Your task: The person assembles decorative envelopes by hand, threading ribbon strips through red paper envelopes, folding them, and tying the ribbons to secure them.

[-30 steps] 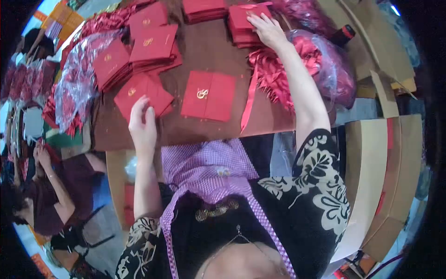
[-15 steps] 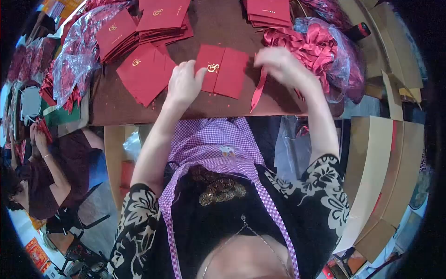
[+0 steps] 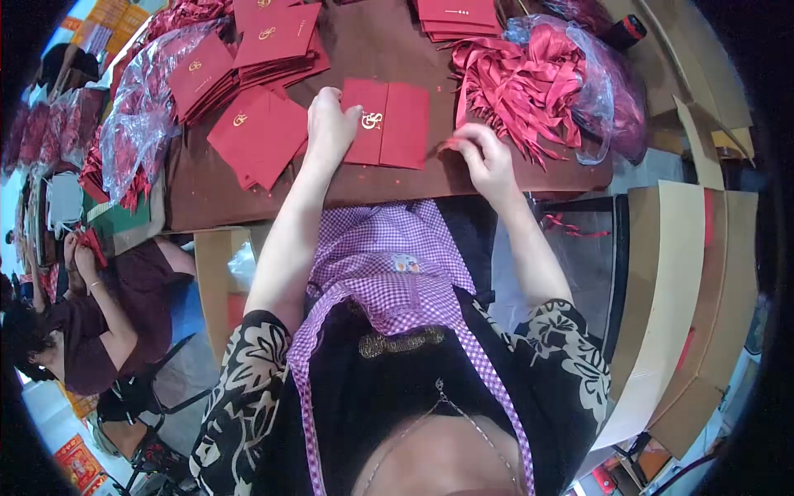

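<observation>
A red card folder point(image 3: 404, 124) with a gold emblem and a seam down its middle lies flat on the brown-covered table point(image 3: 389, 41). My left hand point(image 3: 332, 131) is at the folder's left edge, fingers curled there and thumb on the red surface near the emblem. Just off the folder's right edge, my right hand point(image 3: 490, 162) is pinched closed. A bit of red ribbon point(image 3: 452, 144) shows at its fingertips; the rest is hard to follow. Beyond that hand is a heap of red ribbons point(image 3: 529, 87), partly in a clear plastic bag point(image 3: 597, 91).
Loose red folders point(image 3: 258, 132) lie left of my left hand, with stacked folders point(image 3: 277, 45) behind. Another stack point(image 3: 459, 18) is at the back. Cardboard boxes point(image 3: 703, 306) stand on the right. A person point(image 3: 107, 314) sits at the left, hands on something red.
My right hand has moved toward me and left of the ribbon heap, and its fingers have closed into a pinch. My left hand stays at the folder's left edge.
</observation>
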`<state>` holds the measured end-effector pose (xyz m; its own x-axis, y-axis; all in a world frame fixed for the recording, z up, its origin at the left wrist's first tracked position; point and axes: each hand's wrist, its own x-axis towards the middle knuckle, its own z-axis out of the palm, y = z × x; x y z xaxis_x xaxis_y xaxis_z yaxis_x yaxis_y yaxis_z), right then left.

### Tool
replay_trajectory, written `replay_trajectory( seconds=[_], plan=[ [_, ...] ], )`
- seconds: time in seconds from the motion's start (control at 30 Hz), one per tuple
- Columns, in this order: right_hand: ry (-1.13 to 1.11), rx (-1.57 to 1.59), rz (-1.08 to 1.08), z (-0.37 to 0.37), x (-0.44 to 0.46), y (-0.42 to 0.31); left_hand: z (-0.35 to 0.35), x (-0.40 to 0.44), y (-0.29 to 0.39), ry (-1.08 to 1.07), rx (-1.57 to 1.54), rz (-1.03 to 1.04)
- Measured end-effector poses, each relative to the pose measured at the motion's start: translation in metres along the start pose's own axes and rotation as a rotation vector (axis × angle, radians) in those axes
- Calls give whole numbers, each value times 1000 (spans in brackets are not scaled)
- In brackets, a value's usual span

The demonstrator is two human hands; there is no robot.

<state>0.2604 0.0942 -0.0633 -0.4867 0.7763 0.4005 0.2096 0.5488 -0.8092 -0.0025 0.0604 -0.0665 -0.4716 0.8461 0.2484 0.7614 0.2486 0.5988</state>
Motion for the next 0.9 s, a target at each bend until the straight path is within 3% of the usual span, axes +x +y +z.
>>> replay_trajectory(
  seconds=[0.03, 0.1, 0.2, 0.33, 0.5, 0.57, 0.67, 0.9],
  plan=[
    [8, 256, 202, 0, 4, -15, -3, 2, 1, -38, -128, -122],
    [-1, 198, 154, 2, 11, -21, -6, 3, -4, -20, -106, -93],
    [-6, 154, 97, 16, 18, -21, -18, -7, 2, -116, -511, -294],
    [-15, 160, 107, 34, 27, -36, -22, -25, 1, -159, -661, -359],
    [-76, 211, 172, 53, 34, -39, -17, -40, -6, -148, -691, -350],
    [-74, 164, 177, 57, 36, -44, -16, -43, -7, -135, -739, -356],
    [-94, -155, 48, 65, 39, -43, -13, -45, -9, -185, -843, -399],
    [-165, -178, 101, 74, 43, -44, -8, -47, -8, -293, -876, -441]
  ],
)
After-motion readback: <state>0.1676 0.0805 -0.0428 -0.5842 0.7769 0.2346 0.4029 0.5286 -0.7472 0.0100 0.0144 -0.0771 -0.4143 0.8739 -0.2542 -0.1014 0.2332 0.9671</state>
